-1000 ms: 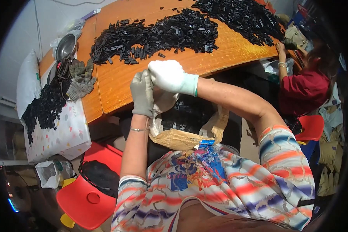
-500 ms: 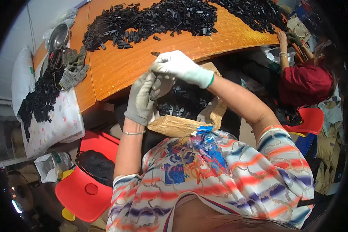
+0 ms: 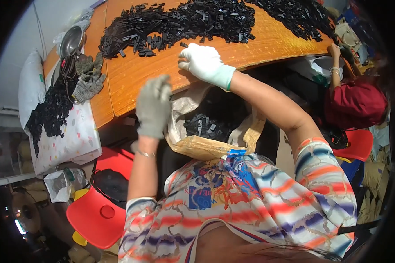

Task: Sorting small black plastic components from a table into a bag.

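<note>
My right hand [image 3: 203,65], in a white glove with a green cuff, is over the table's near edge with its fingers curled. What they hold, if anything, is hidden. Just beyond its fingertips lies a small black plastic piece [image 3: 184,44]. My left hand [image 3: 153,108], in a greyish glove, is raised left of the paper bag, its fingers smeared by motion. The brown paper bag [image 3: 202,148] gapes on my lap, with several black plastic pieces [image 3: 202,126] inside. A large pile of similar black pieces [image 3: 180,26] spreads across the table beyond my hands.
The orange wooden table [image 3: 131,83] curves in front of me. At left are a metal bowl [image 3: 72,40], grey work gloves [image 3: 88,79] and a white sack [image 3: 30,85]. A red chair [image 3: 96,219] stands at lower left. A person in dark red [image 3: 357,103] sits at right.
My hands were together above the bag and are now apart. The right moved forward to the table and the left drew back leftward, exposing the bag's mouth.
</note>
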Action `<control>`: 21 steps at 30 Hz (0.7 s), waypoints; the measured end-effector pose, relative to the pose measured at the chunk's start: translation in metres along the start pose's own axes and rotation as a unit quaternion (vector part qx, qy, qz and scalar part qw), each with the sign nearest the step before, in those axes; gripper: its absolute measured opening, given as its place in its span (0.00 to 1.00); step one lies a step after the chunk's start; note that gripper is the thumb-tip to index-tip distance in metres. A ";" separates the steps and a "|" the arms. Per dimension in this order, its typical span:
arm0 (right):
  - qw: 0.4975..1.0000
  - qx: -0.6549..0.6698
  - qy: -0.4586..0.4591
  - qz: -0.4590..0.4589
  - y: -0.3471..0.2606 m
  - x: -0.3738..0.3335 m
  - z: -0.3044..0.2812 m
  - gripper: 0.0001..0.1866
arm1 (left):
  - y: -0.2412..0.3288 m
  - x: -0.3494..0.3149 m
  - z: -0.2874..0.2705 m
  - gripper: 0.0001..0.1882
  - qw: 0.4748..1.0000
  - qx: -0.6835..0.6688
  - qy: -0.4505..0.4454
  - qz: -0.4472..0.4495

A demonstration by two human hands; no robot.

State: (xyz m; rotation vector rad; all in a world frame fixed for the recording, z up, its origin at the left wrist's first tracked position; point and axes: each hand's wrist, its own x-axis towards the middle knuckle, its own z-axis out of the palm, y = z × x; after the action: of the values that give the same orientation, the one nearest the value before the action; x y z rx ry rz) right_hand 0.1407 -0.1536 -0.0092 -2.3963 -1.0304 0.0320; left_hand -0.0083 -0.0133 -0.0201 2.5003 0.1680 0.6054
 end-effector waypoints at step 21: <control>0.995 0.087 0.053 0.000 0.005 -0.008 0.022 0.05 | -0.089 0.101 0.007 0.07 0.952 0.294 0.020 0.087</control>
State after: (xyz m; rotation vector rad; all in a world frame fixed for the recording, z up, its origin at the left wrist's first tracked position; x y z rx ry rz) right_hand 0.1334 -0.1512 -0.0319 -2.2169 -0.9382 -0.0049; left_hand 0.0853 0.0821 -0.0351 3.1055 0.1625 0.7643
